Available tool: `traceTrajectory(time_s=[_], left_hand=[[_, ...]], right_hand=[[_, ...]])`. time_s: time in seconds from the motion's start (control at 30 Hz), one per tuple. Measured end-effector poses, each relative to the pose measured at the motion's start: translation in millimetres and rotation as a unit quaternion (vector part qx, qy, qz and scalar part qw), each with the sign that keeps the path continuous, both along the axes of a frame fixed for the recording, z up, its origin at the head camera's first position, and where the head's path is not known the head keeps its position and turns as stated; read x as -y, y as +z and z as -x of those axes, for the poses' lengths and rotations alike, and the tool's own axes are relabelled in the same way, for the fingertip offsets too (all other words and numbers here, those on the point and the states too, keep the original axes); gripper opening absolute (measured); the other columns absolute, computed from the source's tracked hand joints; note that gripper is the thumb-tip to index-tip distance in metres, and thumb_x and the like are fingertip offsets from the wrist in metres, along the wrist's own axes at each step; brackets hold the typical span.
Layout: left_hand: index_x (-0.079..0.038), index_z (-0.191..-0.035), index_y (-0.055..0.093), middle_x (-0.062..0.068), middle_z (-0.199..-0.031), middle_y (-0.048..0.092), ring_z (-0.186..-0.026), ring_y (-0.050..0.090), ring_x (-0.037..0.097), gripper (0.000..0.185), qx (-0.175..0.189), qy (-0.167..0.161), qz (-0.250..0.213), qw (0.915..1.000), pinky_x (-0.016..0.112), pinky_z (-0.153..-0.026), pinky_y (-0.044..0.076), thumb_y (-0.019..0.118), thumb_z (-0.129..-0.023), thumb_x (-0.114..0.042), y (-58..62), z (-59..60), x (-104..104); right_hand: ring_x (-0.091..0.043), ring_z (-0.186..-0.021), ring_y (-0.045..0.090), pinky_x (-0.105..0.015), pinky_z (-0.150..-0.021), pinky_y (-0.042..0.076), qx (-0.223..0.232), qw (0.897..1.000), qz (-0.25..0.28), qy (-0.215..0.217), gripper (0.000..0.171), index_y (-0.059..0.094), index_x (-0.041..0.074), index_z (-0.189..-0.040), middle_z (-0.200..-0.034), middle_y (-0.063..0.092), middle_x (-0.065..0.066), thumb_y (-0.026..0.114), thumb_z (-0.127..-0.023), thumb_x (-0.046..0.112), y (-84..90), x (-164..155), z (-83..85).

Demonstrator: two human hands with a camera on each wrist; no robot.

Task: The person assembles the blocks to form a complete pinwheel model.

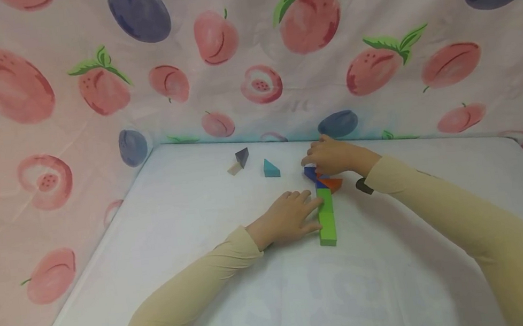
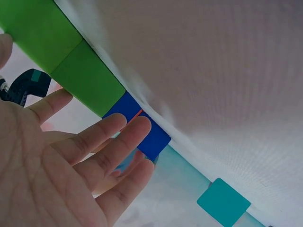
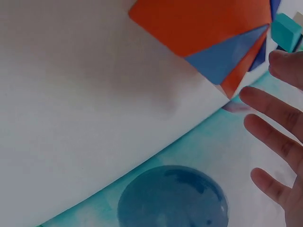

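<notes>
Two light green blocks lie end to end on the white cloth, in a line with blue pieces and an orange piece at their far end. Beside the green blocks is my left hand, its fingers extended toward their left side; in the left wrist view its fingertips overlap a blue piece. My right hand hovers at the far end of the row. The right wrist view shows its fingers spread, close to the tip of the orange and blue triangles, with nothing between them.
Left of the row stands a teal triangular block. Farther left, a dark grey triangle sits against a beige piece. A dark piece lies by the right sleeve. Fruit-patterned fabric hangs behind the table.
</notes>
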State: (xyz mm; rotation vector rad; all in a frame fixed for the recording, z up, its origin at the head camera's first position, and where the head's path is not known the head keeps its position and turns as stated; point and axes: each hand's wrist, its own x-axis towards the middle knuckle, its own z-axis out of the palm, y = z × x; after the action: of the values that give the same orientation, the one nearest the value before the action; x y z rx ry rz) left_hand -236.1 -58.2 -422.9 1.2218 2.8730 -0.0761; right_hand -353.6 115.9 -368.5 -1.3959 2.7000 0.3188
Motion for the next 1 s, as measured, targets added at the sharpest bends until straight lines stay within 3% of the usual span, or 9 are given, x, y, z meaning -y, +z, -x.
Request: traceTrajectory(time_s=[0.17,0.33,0.47,0.6,0.77,1.0], left_hand=[[-0.022,-0.141,0.037,0.006,-0.136,0.050,-0.121,0.052,0.021,0.061,-0.004,-0.003,-0.001,1.0000,0.038,-0.103,0.042,0.043,-0.093,-0.057,-1.4,-0.8,-1.5],[-0.022,-0.141,0.037,0.006,-0.133,0.051,-0.116,0.054,0.021,0.061,-0.011,-0.002,0.002,0.9999,0.037,-0.102,0.043,0.043,-0.092,-0.058,-0.9,-0.5,-2.1],[-0.022,-0.142,0.037,0.006,-0.135,0.050,-0.118,0.053,0.021,0.061,-0.003,0.005,0.004,1.0000,0.038,-0.103,0.043,0.043,-0.092,-0.058,0.5,-0.7,-1.4],[-0.021,-0.144,0.035,0.009,-0.140,0.047,-0.127,0.048,0.023,0.063,0.014,0.011,0.005,0.9998,0.039,-0.107,0.039,0.043,-0.093,-0.057,3.0,-1.5,-1.8],[-0.021,-0.144,0.036,0.010,-0.139,0.048,-0.126,0.049,0.024,0.063,0.006,0.009,0.003,0.9999,0.039,-0.107,0.040,0.043,-0.093,-0.056,4.9,-1.7,-2.2],[-0.021,-0.143,0.037,0.008,-0.138,0.049,-0.123,0.051,0.023,0.063,-0.002,0.011,0.004,0.9999,0.039,-0.106,0.040,0.044,-0.092,-0.058,4.3,-1.5,-2.7]], right_hand=[[-0.030,-0.111,0.056,-0.060,-0.101,0.034,-0.034,0.998,0.057,-0.016,0.033,0.063,0.015,-0.117,-0.110,0.066,-0.009,0.067,-0.085,0.023,0.6,-16.1,-8.8],[-0.035,-0.115,0.053,-0.065,-0.100,0.033,-0.079,0.991,0.103,-0.032,0.039,0.063,0.011,-0.116,-0.114,0.063,-0.013,0.070,-0.083,0.029,4.5,-34.1,-28.9],[-0.034,-0.116,0.052,-0.063,-0.100,0.034,-0.097,0.985,0.132,-0.056,0.042,0.063,0.011,-0.116,-0.115,0.062,-0.012,0.072,-0.080,0.032,-0.8,-43.2,-48.9],[-0.032,-0.118,0.050,-0.061,-0.099,0.035,-0.090,0.980,0.158,-0.086,0.048,0.062,0.011,-0.116,-0.119,0.061,-0.011,0.073,-0.078,0.039,-10.5,-46.6,-74.6],[-0.033,-0.121,0.048,-0.060,-0.099,0.035,-0.073,0.978,0.166,-0.105,0.056,0.059,0.010,-0.117,-0.125,0.056,-0.014,0.071,-0.077,0.046,-23.6,-47.7,-103.6],[-0.033,-0.125,0.046,-0.061,-0.098,0.036,-0.065,0.977,0.177,-0.097,0.067,0.055,0.007,-0.123,-0.132,0.052,-0.015,0.069,-0.076,0.053,-35.2,-48.5,-124.7]])
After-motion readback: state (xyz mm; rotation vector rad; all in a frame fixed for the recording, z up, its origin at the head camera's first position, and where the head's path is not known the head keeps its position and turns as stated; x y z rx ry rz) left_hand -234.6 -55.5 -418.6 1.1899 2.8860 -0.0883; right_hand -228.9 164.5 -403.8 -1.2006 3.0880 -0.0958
